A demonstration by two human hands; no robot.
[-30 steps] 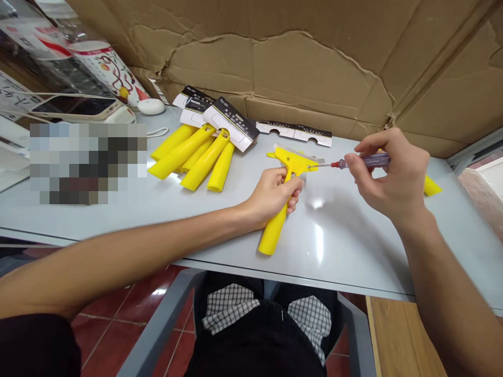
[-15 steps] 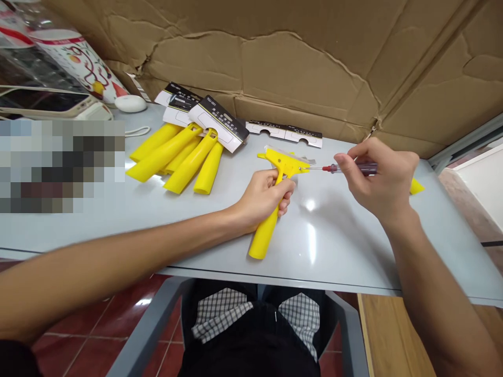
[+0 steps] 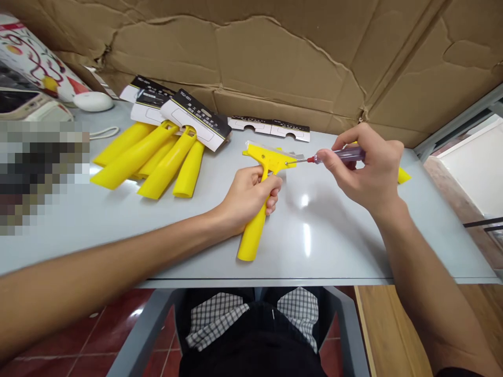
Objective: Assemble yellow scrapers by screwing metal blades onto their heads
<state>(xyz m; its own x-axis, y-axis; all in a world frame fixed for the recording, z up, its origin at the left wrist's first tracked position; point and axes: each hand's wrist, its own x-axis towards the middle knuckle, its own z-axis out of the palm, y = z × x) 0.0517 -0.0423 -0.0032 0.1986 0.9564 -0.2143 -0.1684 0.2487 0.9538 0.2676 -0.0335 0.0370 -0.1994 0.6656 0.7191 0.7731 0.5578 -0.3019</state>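
The left hand [image 3: 251,195] grips a yellow scraper [image 3: 269,159]; to its right, the right hand [image 3: 369,170] grasps a screwdriver [image 3: 348,154].

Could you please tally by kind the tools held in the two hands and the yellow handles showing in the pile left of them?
Scraper, in the left hand: 1
Screwdriver, in the right hand: 1
Yellow handles, lying together: 5 showing
Total: 7 showing
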